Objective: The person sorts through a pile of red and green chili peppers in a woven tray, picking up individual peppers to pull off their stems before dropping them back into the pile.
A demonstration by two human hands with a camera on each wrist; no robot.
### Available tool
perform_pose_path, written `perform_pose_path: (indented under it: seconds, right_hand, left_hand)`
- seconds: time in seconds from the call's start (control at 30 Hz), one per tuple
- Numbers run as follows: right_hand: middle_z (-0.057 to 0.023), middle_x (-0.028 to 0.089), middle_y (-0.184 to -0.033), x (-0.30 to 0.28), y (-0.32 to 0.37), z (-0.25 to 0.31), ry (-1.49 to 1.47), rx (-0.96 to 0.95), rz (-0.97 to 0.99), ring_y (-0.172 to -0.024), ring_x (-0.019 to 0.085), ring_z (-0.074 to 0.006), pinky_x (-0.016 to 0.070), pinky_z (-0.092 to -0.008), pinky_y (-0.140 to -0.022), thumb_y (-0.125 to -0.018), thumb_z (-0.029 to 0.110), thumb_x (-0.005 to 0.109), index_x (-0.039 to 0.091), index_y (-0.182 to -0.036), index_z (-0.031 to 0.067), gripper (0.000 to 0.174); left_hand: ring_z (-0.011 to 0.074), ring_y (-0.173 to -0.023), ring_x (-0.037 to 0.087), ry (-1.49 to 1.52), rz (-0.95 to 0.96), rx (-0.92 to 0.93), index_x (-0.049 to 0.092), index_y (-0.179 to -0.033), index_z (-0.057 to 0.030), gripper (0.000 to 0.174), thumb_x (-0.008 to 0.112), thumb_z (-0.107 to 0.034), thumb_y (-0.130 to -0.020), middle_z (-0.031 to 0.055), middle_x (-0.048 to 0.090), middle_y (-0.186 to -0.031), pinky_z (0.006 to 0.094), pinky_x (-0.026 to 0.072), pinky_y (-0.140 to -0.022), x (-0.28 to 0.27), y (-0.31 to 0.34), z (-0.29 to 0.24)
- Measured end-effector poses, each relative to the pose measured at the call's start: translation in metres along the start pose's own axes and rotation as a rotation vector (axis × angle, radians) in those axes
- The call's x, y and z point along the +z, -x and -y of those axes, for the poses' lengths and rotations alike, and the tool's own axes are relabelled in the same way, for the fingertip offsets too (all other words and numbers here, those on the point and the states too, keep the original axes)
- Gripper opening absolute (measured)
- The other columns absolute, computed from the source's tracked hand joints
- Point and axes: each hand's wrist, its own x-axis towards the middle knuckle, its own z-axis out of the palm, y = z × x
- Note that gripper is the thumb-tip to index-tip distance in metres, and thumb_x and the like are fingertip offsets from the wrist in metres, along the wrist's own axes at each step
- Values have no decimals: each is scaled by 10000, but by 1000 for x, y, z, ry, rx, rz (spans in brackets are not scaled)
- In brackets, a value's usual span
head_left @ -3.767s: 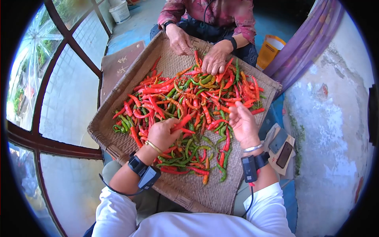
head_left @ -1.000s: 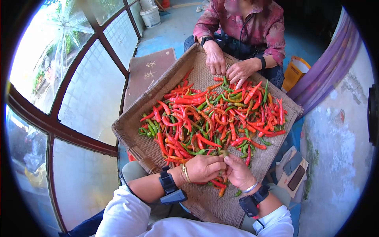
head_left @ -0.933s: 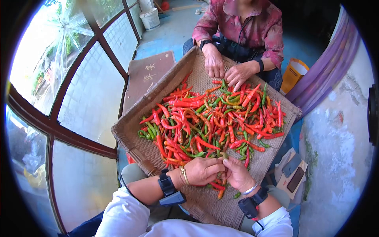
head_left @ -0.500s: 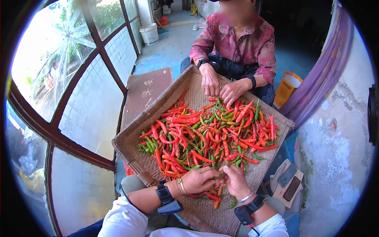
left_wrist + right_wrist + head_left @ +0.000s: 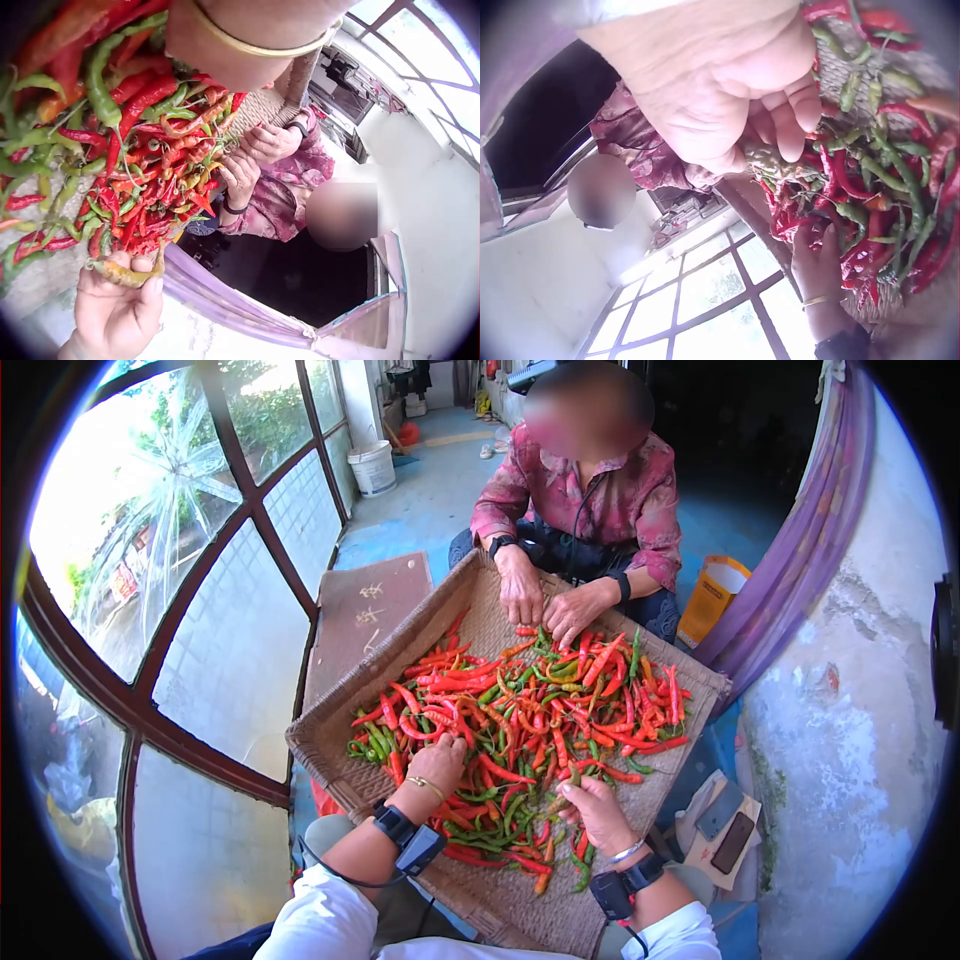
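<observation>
Because the woven tray [image 5: 322, 732] lay between two persons who sat face to face, each of them could, as I judge, reach the heap of chillies [image 5: 530, 705] from an own edge. The right hand [image 5: 600, 815] of the camera wearer was over the near edge of the tray, lifted a little above the heap. Its thumb and curled fingers pinched one mottled pepper [image 5: 129, 274], yellowish green with some orange. In this way the pepper was apart from the others, probably so that it could be looked at alone. The left hand [image 5: 438, 760] lay lower, on the red pods at the near left side of the heap, not far from the left corner of the tray. Its fingers were nearly straight and spread on the pods, and I could not see any pod enclosed by them, so it seemed only to touch them. At the far corner the other person [image 5: 590, 490] had both hands on the pods as well. The red and green pods were spread flat and not piled high, which I think made each one easy to see. Two phones [image 5: 725, 825] lay beside the right edge of the tray, apart from the pods.
</observation>
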Motion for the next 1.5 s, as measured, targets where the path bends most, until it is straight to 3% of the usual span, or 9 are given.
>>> perform_pose_path:
  seconds: [0.13,0.27,0.37,0.73,0.83,1.03,1.27,1.37,1.5]
  right_hand:
    - [13,570,-684,1,5,4,-61,12,47,-553,543,-61,418,-177,-480,-830,199,548,591,-843,66,141]
    - [-17,584,-745,-6,4,-1,-72,-27,79,-593,563,-85,445,-188,-505,-832,154,529,534,-991,58,186]
    - [-25,590,-764,0,4,-5,-96,-50,73,-605,563,-83,442,-187,-500,-832,130,512,518,-1006,68,185]
    - [-30,571,-762,10,5,-20,19,28,283,-634,583,-112,481,-227,-587,-828,94,534,536,-926,28,118]
    - [-18,564,-746,12,5,-18,-19,9,263,-624,566,-95,476,-217,-573,-827,111,548,541,-929,34,129]
    - [3,551,-718,14,4,-15,-21,-66,209,-607,525,-61,451,-199,-549,-814,127,574,548,-919,34,143]
    - [4,549,-675,3,0,-10,263,-38,208,-548,516,-60,443,-196,-512,-822,131,555,563,-864,37,103]
    - [18,540,-671,-15,-7,0,255,-49,63,-533,494,-46,427,-190,-482,-813,158,568,576,-825,36,124]
    - [-23,575,-698,-50,-23,33,-154,-213,-159,-539,533,-88,438,-204,-472,-825,200,560,549,-962,35,214]
  left_hand:
    - [251,-774,589,143,117,329,553,-862,-66,191,559,-211,-739,92,552,-887,372,494,-637,-1,6,-14]
    - [238,-773,572,213,157,233,591,-810,-81,141,543,-192,-737,88,554,-858,353,488,-656,-11,18,-37]
    - [263,-745,566,157,141,464,600,-857,-86,174,567,-194,-724,98,546,-842,360,483,-667,-2,15,-32]
    - [276,-663,592,735,238,558,533,-975,-22,242,545,-123,-756,134,583,-730,346,481,-602,-12,33,-64]
    - [164,-622,587,965,604,299,529,-1022,-17,254,538,-120,-790,99,588,-738,287,481,-574,-32,35,-70]
    - [73,-586,531,1314,642,119,552,-1035,-48,246,568,-173,-824,40,591,-713,236,464,-556,-22,37,-70]
    - [129,-608,575,956,503,258,590,-967,-59,204,589,-183,-804,67,600,-701,271,469,-566,-24,37,-68]
    - [219,-661,606,802,193,415,592,-947,-65,205,589,-187,-783,105,610,-732,320,479,-592,-16,35,-57]
    - [264,-694,600,667,62,283,591,-895,-61,197,567,-216,-777,112,612,-747,355,481,-597,-30,30,-49]
